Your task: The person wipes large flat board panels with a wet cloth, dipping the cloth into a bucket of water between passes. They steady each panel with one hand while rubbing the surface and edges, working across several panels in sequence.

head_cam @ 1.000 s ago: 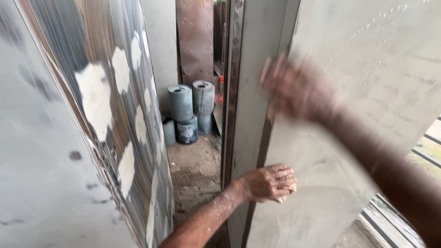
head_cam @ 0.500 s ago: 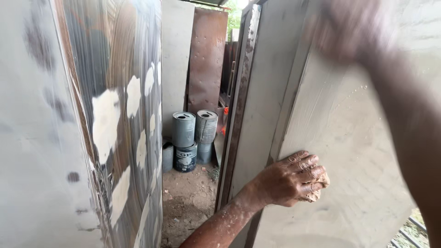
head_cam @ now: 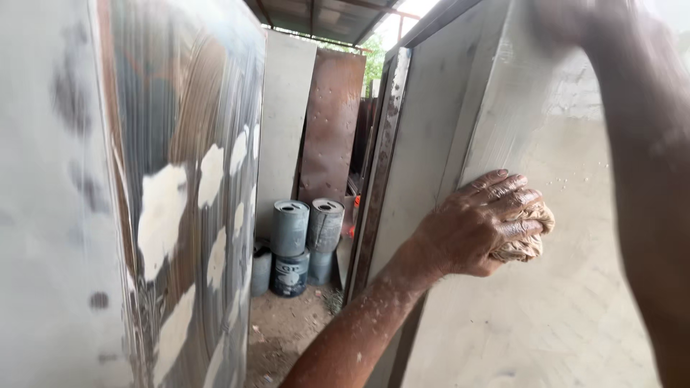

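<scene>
1. The left hand (head_cam: 478,226) presses a crumpled cloth (head_cam: 528,233) against the grey panel (head_cam: 546,316), fingers closed around it.
2. The right hand (head_cam: 575,21) sits blurred near the panel's top; its fingers probably rest flat, but I cannot tell.
3. Grey cans (head_cam: 305,237) stand stacked on the ground beyond.

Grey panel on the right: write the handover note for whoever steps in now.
Left hand: grip closed on a wadded tan rag, pressed against the face of the grey panel near its left edge.
Right hand: raised at the panel's top, blurred; grip cannot be judged.
Panel stands upright, its face dull and streaky. A patched metal sheet stands to the left; grey cans sit on the dirt floor behind.
Done: cannot tell which areas have been rubbed.
Left: the lower panel looks much the same; check it by touch.
</scene>
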